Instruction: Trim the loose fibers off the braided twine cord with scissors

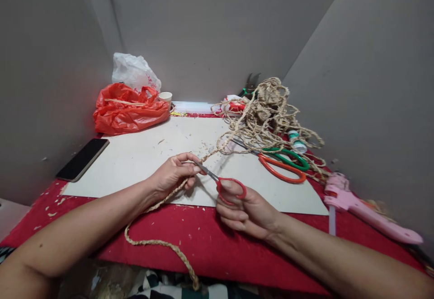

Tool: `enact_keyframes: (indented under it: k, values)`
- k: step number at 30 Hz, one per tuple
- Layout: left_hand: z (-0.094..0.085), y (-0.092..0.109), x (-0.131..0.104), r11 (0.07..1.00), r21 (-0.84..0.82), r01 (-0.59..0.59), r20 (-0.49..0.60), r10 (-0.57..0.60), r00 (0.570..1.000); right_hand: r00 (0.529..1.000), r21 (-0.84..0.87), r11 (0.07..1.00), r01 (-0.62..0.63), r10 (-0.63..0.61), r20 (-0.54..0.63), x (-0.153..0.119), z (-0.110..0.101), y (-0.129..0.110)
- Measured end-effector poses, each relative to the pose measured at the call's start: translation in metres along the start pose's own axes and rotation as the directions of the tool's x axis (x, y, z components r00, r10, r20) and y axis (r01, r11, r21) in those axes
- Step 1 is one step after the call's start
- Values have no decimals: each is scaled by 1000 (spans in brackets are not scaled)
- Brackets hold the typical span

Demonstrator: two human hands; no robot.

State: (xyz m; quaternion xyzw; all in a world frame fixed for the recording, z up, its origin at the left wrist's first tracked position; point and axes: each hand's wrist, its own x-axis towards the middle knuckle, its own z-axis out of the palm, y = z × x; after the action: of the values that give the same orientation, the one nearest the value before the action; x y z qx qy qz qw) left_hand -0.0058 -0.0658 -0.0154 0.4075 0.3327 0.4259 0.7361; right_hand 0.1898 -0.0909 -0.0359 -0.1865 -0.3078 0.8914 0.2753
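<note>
A braided straw rope runs from the tangled pile at the back right down through the fingers of my left hand. Its loose end curls over the front edge of the red cloth. My left hand pinches the rope near the middle of the white board. My right hand holds small scissors by their red handles. The scissor tips touch the rope beside my left fingertips; whether the blades are parted is too small to tell.
Larger scissors with orange and green handles lie right of centre. A pink glue gun rests at the right, a phone at the left. Behind are a red bag, a white bag, a cup and clear sticks.
</note>
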Motion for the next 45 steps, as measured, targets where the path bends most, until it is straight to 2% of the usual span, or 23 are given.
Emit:
enact_keyframes:
  k: [4, 8, 10, 13, 17, 19, 22, 24, 26, 28, 31, 33, 35, 39, 45]
  values:
    - [-4, 2, 2, 997, 76, 13, -33, -10, 999, 993, -186, 977, 108, -98, 62, -6, 4, -1]
    - [-10, 2, 7, 987, 154, 48, -60, -39, 997, 974, -428, 880, 204, -225, 2, -11, 1, -11]
    - [-12, 3, 8, 984, 157, 84, -61, -75, 995, 967, -601, 780, 176, -253, -44, -12, -2, -19]
    - [-11, 6, 7, 980, 140, 140, -34, -136, 990, 950, -815, 574, 81, -292, -111, -11, -4, -30]
    - [-8, 11, 4, 974, 125, 189, 41, -196, 980, 934, -921, 387, 52, -345, -93, -8, -7, -37]
    - [-6, 12, 2, 974, 127, 188, 74, -198, 977, 928, -945, 325, 49, -364, -77, -5, -11, -38]
    - [-3, 14, -2, 976, 122, 178, 103, -191, 976, 921, -958, 286, -11, -370, -121, 0, -17, -38]
    - [-2, 14, -3, 979, 118, 166, 100, -178, 979, 916, -962, 269, -46, -374, -148, 2, -19, -38]
    - [-1, 14, -4, 982, 120, 148, 78, -158, 984, 915, -975, 220, -42, -383, -125, 1, -19, -38]
    - [-1, 13, -4, 984, 126, 126, 51, -133, 990, 917, -994, 112, -8, -396, -52, -2, -18, -37]
    - [-2, 11, -4, 986, 135, 95, 9, -97, 995, 901, -987, -159, 21, -425, 87, -8, -15, -35]
    - [-3, 9, -3, 985, 147, 90, 3, -92, 996, 887, -942, -336, -7, -436, 149, -10, -14, -34]
    - [-3, 8, -2, 983, 165, 84, 3, -86, 996, 882, -884, -464, -52, -437, 177, -11, -13, -33]
    - [2, 5, -4, 971, 232, 53, -38, -46, 998, 867, -777, -611, -151, -459, 193, -11, -12, -33]
    - [8, 0, -5, 935, 354, 29, -119, 14, 993, 864, -643, -730, -234, -459, 206, -11, -8, -30]
